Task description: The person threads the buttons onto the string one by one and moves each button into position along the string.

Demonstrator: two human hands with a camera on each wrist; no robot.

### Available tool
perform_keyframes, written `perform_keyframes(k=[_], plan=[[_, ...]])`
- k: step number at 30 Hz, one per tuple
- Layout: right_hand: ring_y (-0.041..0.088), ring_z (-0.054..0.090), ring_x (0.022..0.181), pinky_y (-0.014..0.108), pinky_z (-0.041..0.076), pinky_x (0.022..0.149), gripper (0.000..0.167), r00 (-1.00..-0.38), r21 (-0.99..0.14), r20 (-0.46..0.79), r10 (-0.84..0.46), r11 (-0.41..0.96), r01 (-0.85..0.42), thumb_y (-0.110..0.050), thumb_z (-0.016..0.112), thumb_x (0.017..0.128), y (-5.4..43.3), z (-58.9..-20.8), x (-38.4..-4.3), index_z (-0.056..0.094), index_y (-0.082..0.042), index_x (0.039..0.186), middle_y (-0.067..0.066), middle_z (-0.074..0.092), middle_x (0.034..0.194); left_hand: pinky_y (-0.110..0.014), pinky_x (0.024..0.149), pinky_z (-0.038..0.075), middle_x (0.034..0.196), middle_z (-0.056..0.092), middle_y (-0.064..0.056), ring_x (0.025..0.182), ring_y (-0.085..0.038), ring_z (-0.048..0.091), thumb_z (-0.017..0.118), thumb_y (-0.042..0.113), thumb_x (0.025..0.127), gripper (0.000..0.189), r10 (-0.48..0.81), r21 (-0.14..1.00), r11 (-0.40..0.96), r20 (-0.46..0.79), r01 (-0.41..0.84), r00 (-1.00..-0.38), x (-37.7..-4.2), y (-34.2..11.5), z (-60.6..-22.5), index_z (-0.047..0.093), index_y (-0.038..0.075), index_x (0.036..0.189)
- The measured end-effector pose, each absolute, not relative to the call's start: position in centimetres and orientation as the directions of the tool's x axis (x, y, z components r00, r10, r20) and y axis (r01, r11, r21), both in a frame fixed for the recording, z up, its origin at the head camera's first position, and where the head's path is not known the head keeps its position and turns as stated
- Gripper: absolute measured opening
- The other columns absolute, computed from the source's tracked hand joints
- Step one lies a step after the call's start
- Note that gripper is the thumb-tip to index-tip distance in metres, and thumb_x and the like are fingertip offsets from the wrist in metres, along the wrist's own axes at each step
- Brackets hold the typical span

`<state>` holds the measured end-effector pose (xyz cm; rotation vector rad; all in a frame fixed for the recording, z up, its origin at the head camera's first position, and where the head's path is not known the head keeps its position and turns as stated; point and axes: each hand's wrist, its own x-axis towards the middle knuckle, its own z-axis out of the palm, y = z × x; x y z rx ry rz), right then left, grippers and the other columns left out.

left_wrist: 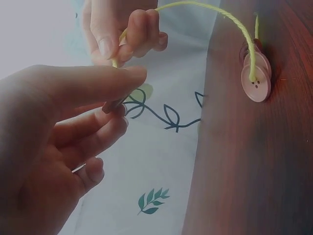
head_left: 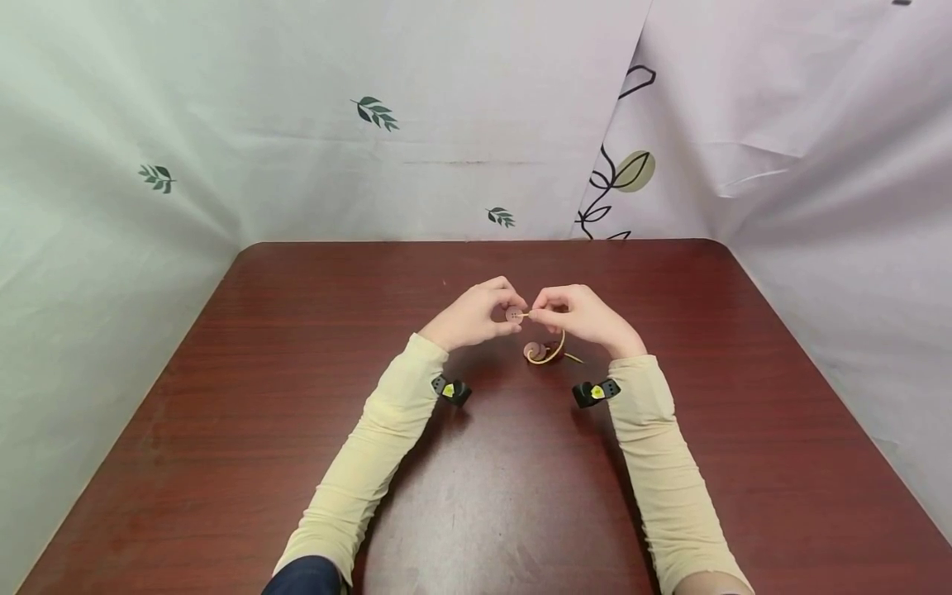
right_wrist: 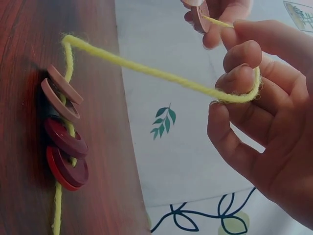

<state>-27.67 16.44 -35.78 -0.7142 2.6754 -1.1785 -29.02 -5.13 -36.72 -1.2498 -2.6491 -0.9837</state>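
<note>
Between thumb and fingers my left hand (head_left: 476, 316) pinches a pinkish four-hole button (head_left: 514, 315). Facing it, my right hand (head_left: 583, 316) pinches a yellow string (right_wrist: 166, 77) near its end, and the tip meets the button's face in the right wrist view. From the right fingers the string loops down to several threaded buttons on the table: pink ones (left_wrist: 256, 84) and dark red ones (right_wrist: 68, 165). A short tail of string (head_left: 573, 358) sticks out past them. In the left wrist view the held button is mostly hidden by the thumb.
The brown wooden table (head_left: 297, 397) reaches back to a pale patterned curtain (head_left: 446, 182), which also hangs along both sides. A small black camera (head_left: 455, 391) is strapped to the left wrist and another black camera (head_left: 591, 394) to the right.
</note>
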Motion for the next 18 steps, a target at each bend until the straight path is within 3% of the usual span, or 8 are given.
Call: perform_keyframes(k=[10,18], plan=[[0.013,0.051,0.061,0.025,0.039,0.057,0.011,-0.871,-0.713,0.068,-0.486,0.587,-0.383,-0.020,0.066,0.092,16.48,-35.71,-27.67,0.067,-0.009,0.088,0.000,0.055,0.064,-0.040,0.088,0.051,0.097,0.061,-0.007,0.091,-0.024,0.061,0.073,0.008,0.083,0.024,0.676,0.520,0.493,0.275,0.697,-0.684,-29.05,-4.89,-36.71,0.069,0.003,0.106],[0.013,0.052,0.062,0.025,0.040,0.059,0.010,-0.865,-0.696,0.065,-0.497,0.599,-0.396,-0.017,0.065,0.092,16.47,-35.76,-27.59,0.067,-0.009,0.087,0.000,0.055,0.064,-0.041,0.089,0.051,0.099,0.063,-0.008,0.091,-0.021,0.060,0.072,0.008,0.083,0.026,0.677,0.519,0.491,0.278,0.700,-0.681,-28.95,-4.94,-36.54,0.067,0.003,0.108]])
